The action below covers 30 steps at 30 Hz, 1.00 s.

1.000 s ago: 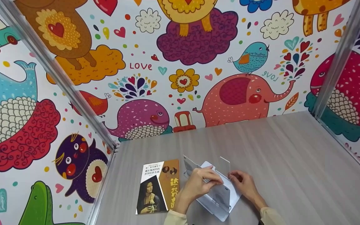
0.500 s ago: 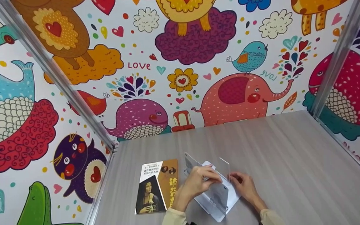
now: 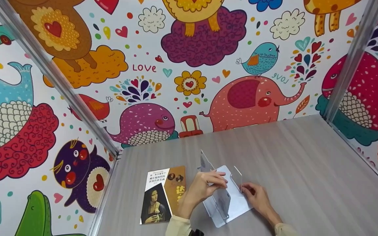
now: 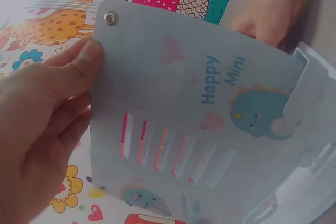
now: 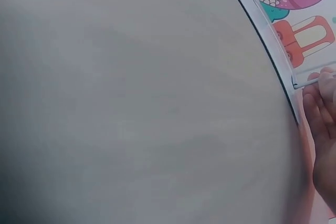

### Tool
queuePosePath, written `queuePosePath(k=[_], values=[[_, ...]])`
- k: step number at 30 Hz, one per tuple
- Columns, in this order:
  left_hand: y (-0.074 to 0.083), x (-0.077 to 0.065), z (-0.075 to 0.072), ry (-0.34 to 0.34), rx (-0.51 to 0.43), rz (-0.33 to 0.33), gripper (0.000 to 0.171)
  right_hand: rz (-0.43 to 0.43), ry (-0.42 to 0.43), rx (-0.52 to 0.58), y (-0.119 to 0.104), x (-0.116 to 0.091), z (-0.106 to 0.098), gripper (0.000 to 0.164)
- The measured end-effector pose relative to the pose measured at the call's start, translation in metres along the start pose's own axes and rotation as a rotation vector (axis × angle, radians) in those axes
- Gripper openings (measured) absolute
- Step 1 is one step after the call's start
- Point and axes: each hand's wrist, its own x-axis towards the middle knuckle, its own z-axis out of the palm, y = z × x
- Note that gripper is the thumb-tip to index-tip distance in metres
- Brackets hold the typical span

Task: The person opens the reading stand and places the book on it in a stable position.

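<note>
A pale blue-white folding book stand (image 3: pixel 238 198) rests on the table with its panels raised. Its slotted back panel (image 4: pixel 157 82) carries a dinosaur print and the words "Happy Mini" in the left wrist view. My left hand (image 3: pixel 205 188) pinches this panel's edge between thumb and fingers. On the stand's other side, a thin plate (image 3: pixel 238 177) stands up from the base. My right hand (image 3: pixel 258 198) pinches near the foot of that plate; in the right wrist view the fingers (image 5: pixel 315 114) lie at a thin white edge, partly cut off by the frame.
A book (image 3: pixel 162 196) with a portrait on its cover lies flat left of the stand, partly behind my left forearm. The wood-grain table (image 3: pixel 307 164) meets walls (image 3: pixel 192 82) printed with cartoon animals. Metal posts (image 3: pixel 64 85) stand at the corners.
The stand has turned clockwise on the table, its near corner shifting left. My left hand has moved slightly left and up with the panel. The right hand keeps its hold; the view has shifted slightly.
</note>
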Motion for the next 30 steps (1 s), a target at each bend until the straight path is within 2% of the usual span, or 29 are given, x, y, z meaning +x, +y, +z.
queuePosePath(k=[6, 12, 18, 21, 27, 30], values=[[0.0, -0.001, -0.003, 0.005, -0.044, -0.069, 0.009, 0.033, -0.027, 0.012, -0.003, -0.006, -0.001, 0.011], [-0.003, -0.005, -0.006, 0.005, -0.078, -0.131, 0.012, -0.013, 0.0, 0.011, -0.004, -0.009, -0.004, 0.009], [-0.006, -0.016, -0.003, 0.024, -0.112, -0.133, 0.011, -0.012, -0.001, 0.003, -0.004, -0.011, -0.006, 0.009], [-0.002, -0.021, 0.003, 0.059, -0.128, -0.106, 0.021, 0.01, -0.006, -0.007, -0.005, -0.012, -0.007, 0.009], [0.017, -0.024, 0.01, 0.197, -0.077, 0.057, 0.044, 0.038, -0.01, 0.005, -0.006, -0.012, -0.009, 0.01], [0.024, -0.025, 0.01, 0.223, -0.057, 0.052, 0.045, 0.056, -0.018, 0.018, -0.006, -0.013, -0.009, 0.01]])
